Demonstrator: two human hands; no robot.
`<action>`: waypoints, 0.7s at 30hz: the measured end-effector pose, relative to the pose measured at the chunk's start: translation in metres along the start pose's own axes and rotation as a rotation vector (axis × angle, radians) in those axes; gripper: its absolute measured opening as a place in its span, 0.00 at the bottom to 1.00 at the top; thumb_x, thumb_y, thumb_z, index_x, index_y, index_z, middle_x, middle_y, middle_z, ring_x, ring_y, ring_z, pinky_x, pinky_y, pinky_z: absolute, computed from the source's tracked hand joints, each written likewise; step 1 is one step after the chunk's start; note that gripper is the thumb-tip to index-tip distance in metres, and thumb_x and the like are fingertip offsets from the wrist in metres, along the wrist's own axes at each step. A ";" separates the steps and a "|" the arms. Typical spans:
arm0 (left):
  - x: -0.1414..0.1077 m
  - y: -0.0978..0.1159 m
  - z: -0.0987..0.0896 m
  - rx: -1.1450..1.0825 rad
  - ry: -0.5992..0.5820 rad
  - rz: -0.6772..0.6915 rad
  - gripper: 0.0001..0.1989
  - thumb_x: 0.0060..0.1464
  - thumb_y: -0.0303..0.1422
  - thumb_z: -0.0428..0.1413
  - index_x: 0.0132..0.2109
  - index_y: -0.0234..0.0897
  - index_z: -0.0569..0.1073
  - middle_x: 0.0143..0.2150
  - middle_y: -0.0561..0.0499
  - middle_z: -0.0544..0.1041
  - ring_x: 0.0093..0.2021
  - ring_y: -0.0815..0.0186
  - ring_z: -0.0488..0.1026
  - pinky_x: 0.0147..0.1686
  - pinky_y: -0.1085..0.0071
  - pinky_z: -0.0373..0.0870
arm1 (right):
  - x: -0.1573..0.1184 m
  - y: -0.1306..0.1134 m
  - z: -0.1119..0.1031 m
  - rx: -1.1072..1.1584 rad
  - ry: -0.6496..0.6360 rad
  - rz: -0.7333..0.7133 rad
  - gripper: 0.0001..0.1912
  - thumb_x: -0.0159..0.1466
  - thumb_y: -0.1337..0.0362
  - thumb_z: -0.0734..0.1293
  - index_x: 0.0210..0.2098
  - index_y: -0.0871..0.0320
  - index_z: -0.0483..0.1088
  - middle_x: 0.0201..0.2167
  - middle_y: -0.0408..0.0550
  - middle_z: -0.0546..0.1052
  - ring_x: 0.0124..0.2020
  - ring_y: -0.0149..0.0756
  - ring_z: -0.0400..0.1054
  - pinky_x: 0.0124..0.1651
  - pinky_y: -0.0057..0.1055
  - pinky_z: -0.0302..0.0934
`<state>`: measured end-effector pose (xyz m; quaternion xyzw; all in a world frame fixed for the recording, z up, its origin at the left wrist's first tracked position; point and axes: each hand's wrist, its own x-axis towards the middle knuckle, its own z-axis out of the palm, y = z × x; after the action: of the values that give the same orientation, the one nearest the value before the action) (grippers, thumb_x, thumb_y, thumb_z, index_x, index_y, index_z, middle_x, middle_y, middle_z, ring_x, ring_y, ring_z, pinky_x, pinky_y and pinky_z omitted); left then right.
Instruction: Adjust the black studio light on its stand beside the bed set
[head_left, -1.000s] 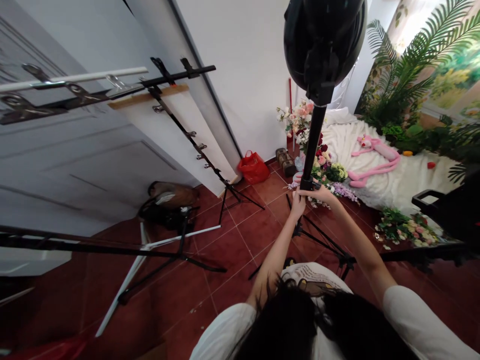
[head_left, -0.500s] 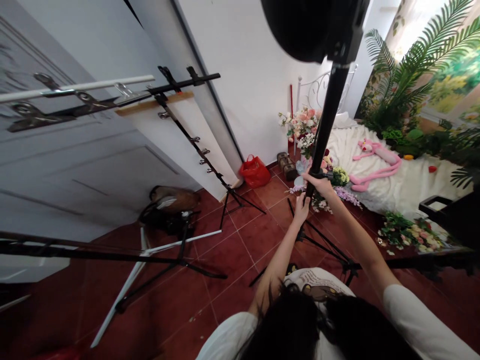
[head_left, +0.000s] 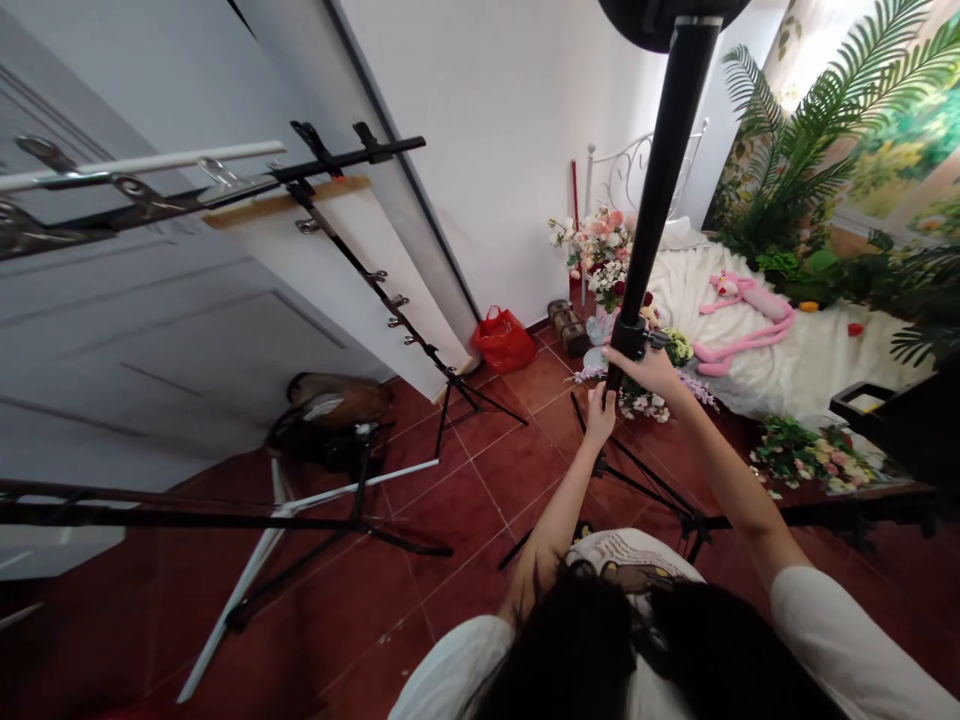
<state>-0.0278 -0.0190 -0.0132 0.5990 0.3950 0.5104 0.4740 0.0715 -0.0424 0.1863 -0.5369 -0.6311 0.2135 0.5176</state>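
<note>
A thick black stand pole (head_left: 660, 190) rises in front of me, with the bottom of a dark round lamp head (head_left: 660, 25) at its top, cut off by the frame edge. My left hand (head_left: 601, 412) is wrapped round the lower part of the pole. Just above it, my right hand (head_left: 646, 366) grips the pole below the black collar and its side knob (head_left: 654, 340). The stand's dark legs (head_left: 645, 480) spread on the floor beyond my forearms.
Left are a clip-hung backdrop stand (head_left: 360, 265), a white pole (head_left: 247, 590) and a black bag (head_left: 319, 430). A red bag (head_left: 504, 340) sits by the wall. Right are flowers (head_left: 814, 455) and a bed with a pink plush toy (head_left: 757, 300). Dark equipment (head_left: 907, 430) stands at the right edge.
The lamp head has moved up, mostly out of view, and more of the thick pole shows above the collar. Both hands remain on the pole; the view has shifted slightly.
</note>
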 end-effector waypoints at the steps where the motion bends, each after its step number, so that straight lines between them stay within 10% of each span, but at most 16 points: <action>1: 0.000 0.000 0.000 -0.006 0.001 -0.007 0.33 0.62 0.62 0.47 0.48 0.37 0.79 0.42 0.42 0.77 0.48 0.56 0.73 0.56 0.58 0.70 | -0.009 0.012 -0.006 -0.043 -0.084 -0.007 0.23 0.60 0.45 0.73 0.44 0.56 0.75 0.42 0.52 0.83 0.46 0.46 0.78 0.52 0.42 0.72; 9: -0.001 0.013 -0.002 0.003 0.005 -0.093 0.21 0.66 0.50 0.52 0.48 0.38 0.80 0.45 0.43 0.78 0.56 0.57 0.73 0.64 0.60 0.66 | -0.074 0.098 -0.013 -0.253 -0.323 0.032 0.17 0.68 0.62 0.63 0.55 0.56 0.70 0.53 0.57 0.80 0.56 0.47 0.75 0.60 0.46 0.69; 21: -0.002 0.016 -0.002 0.035 0.022 -0.067 0.20 0.66 0.49 0.51 0.47 0.39 0.79 0.43 0.45 0.77 0.51 0.58 0.73 0.60 0.61 0.68 | -0.074 0.117 0.006 -0.371 -0.232 -0.021 0.17 0.73 0.61 0.58 0.56 0.56 0.70 0.53 0.59 0.79 0.54 0.48 0.75 0.60 0.46 0.67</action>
<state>-0.0304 -0.0241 0.0024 0.5880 0.4289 0.4936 0.4761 0.1114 -0.0678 0.0558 -0.5883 -0.7204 0.1488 0.3358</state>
